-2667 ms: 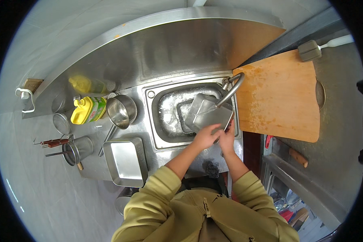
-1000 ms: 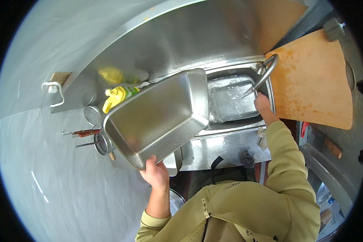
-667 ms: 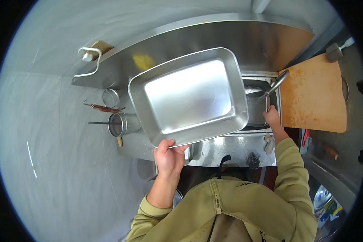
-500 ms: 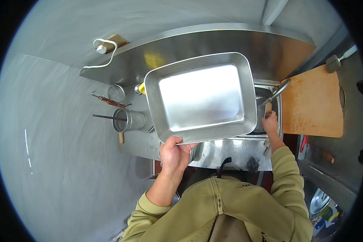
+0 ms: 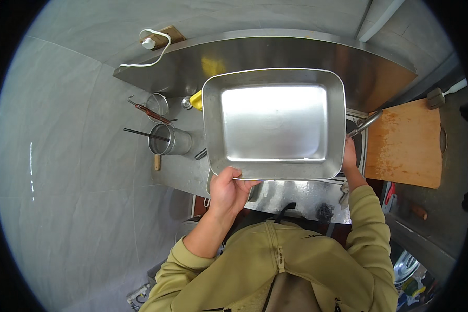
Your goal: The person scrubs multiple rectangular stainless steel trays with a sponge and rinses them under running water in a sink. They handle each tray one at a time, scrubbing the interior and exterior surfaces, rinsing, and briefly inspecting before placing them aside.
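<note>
My left hand (image 5: pixel 230 190) grips the near rim of a large rectangular steel pan (image 5: pixel 274 122), which is held up over the counter with its inside facing the camera. My right hand (image 5: pixel 350 153) is low behind the pan's right side, at the sink (image 5: pixel 360 161), beside the curved faucet (image 5: pixel 367 123); its fingers are curled and partly hidden, and what they hold is hidden. A yellow jug (image 5: pixel 196 100) peeks out behind the pan's left edge.
Left on the counter stand a steel cylinder (image 5: pixel 178 141) with sticks, a strainer (image 5: pixel 157 104) and red-handled tools (image 5: pixel 152 113). Right lie a wooden board (image 5: pixel 400 145) and a brush (image 5: pixel 436 99). A dark scrubber (image 5: pixel 325 212) sits on the front edge; a white cord (image 5: pixel 156 62) hangs at the back.
The large pan has been lifted off the left counter by my left hand, then turned level and moved rightward over the sink, hiding most of it. My right hand has gone further behind the pan.
</note>
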Demonstrator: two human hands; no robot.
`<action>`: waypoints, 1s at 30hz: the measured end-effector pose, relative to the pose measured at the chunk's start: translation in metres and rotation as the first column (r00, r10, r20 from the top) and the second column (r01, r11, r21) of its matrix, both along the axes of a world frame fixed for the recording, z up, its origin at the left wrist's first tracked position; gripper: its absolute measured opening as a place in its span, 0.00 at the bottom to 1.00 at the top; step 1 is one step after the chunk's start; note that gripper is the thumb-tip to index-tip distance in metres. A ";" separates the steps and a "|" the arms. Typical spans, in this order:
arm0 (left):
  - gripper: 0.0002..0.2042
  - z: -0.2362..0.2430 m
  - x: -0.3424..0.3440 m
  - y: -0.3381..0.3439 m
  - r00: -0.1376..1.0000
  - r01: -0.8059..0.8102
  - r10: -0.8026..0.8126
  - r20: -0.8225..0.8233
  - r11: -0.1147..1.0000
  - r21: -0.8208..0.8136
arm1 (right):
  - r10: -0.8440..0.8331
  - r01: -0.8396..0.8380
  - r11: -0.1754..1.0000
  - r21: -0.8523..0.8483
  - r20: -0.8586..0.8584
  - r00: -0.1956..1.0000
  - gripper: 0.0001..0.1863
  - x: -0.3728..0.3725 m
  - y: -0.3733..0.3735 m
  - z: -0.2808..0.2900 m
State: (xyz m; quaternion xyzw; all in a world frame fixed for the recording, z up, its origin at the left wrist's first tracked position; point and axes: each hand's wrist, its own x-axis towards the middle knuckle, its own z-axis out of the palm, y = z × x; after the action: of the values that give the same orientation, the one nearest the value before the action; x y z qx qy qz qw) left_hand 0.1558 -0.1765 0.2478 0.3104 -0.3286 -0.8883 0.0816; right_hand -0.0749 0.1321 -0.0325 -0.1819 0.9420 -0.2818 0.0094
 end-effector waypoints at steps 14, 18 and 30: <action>0.22 -0.009 -0.001 0.005 0.974 -0.114 0.083 -0.210 0.984 -0.139 | -0.112 0.105 0.993 0.044 0.201 0.973 0.19 -0.010 0.000 0.008; 0.25 -0.015 -0.007 0.002 0.958 -0.270 0.151 -0.242 0.759 -0.593 | -0.040 0.050 0.991 0.123 -0.083 0.996 0.08 -0.009 -0.011 0.032; 0.15 -0.027 -0.010 -0.034 0.800 -0.499 -0.392 -0.455 -0.014 -0.866 | 0.171 -0.114 0.969 0.220 -0.263 0.949 0.05 -0.003 -0.003 0.013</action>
State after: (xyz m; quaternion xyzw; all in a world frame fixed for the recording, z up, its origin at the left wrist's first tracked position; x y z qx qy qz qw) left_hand 0.1461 -0.2107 0.2211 -0.1276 -0.7989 -0.4185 0.4128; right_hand -0.0781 0.1292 -0.0197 -0.2860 0.9419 -0.1545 -0.0852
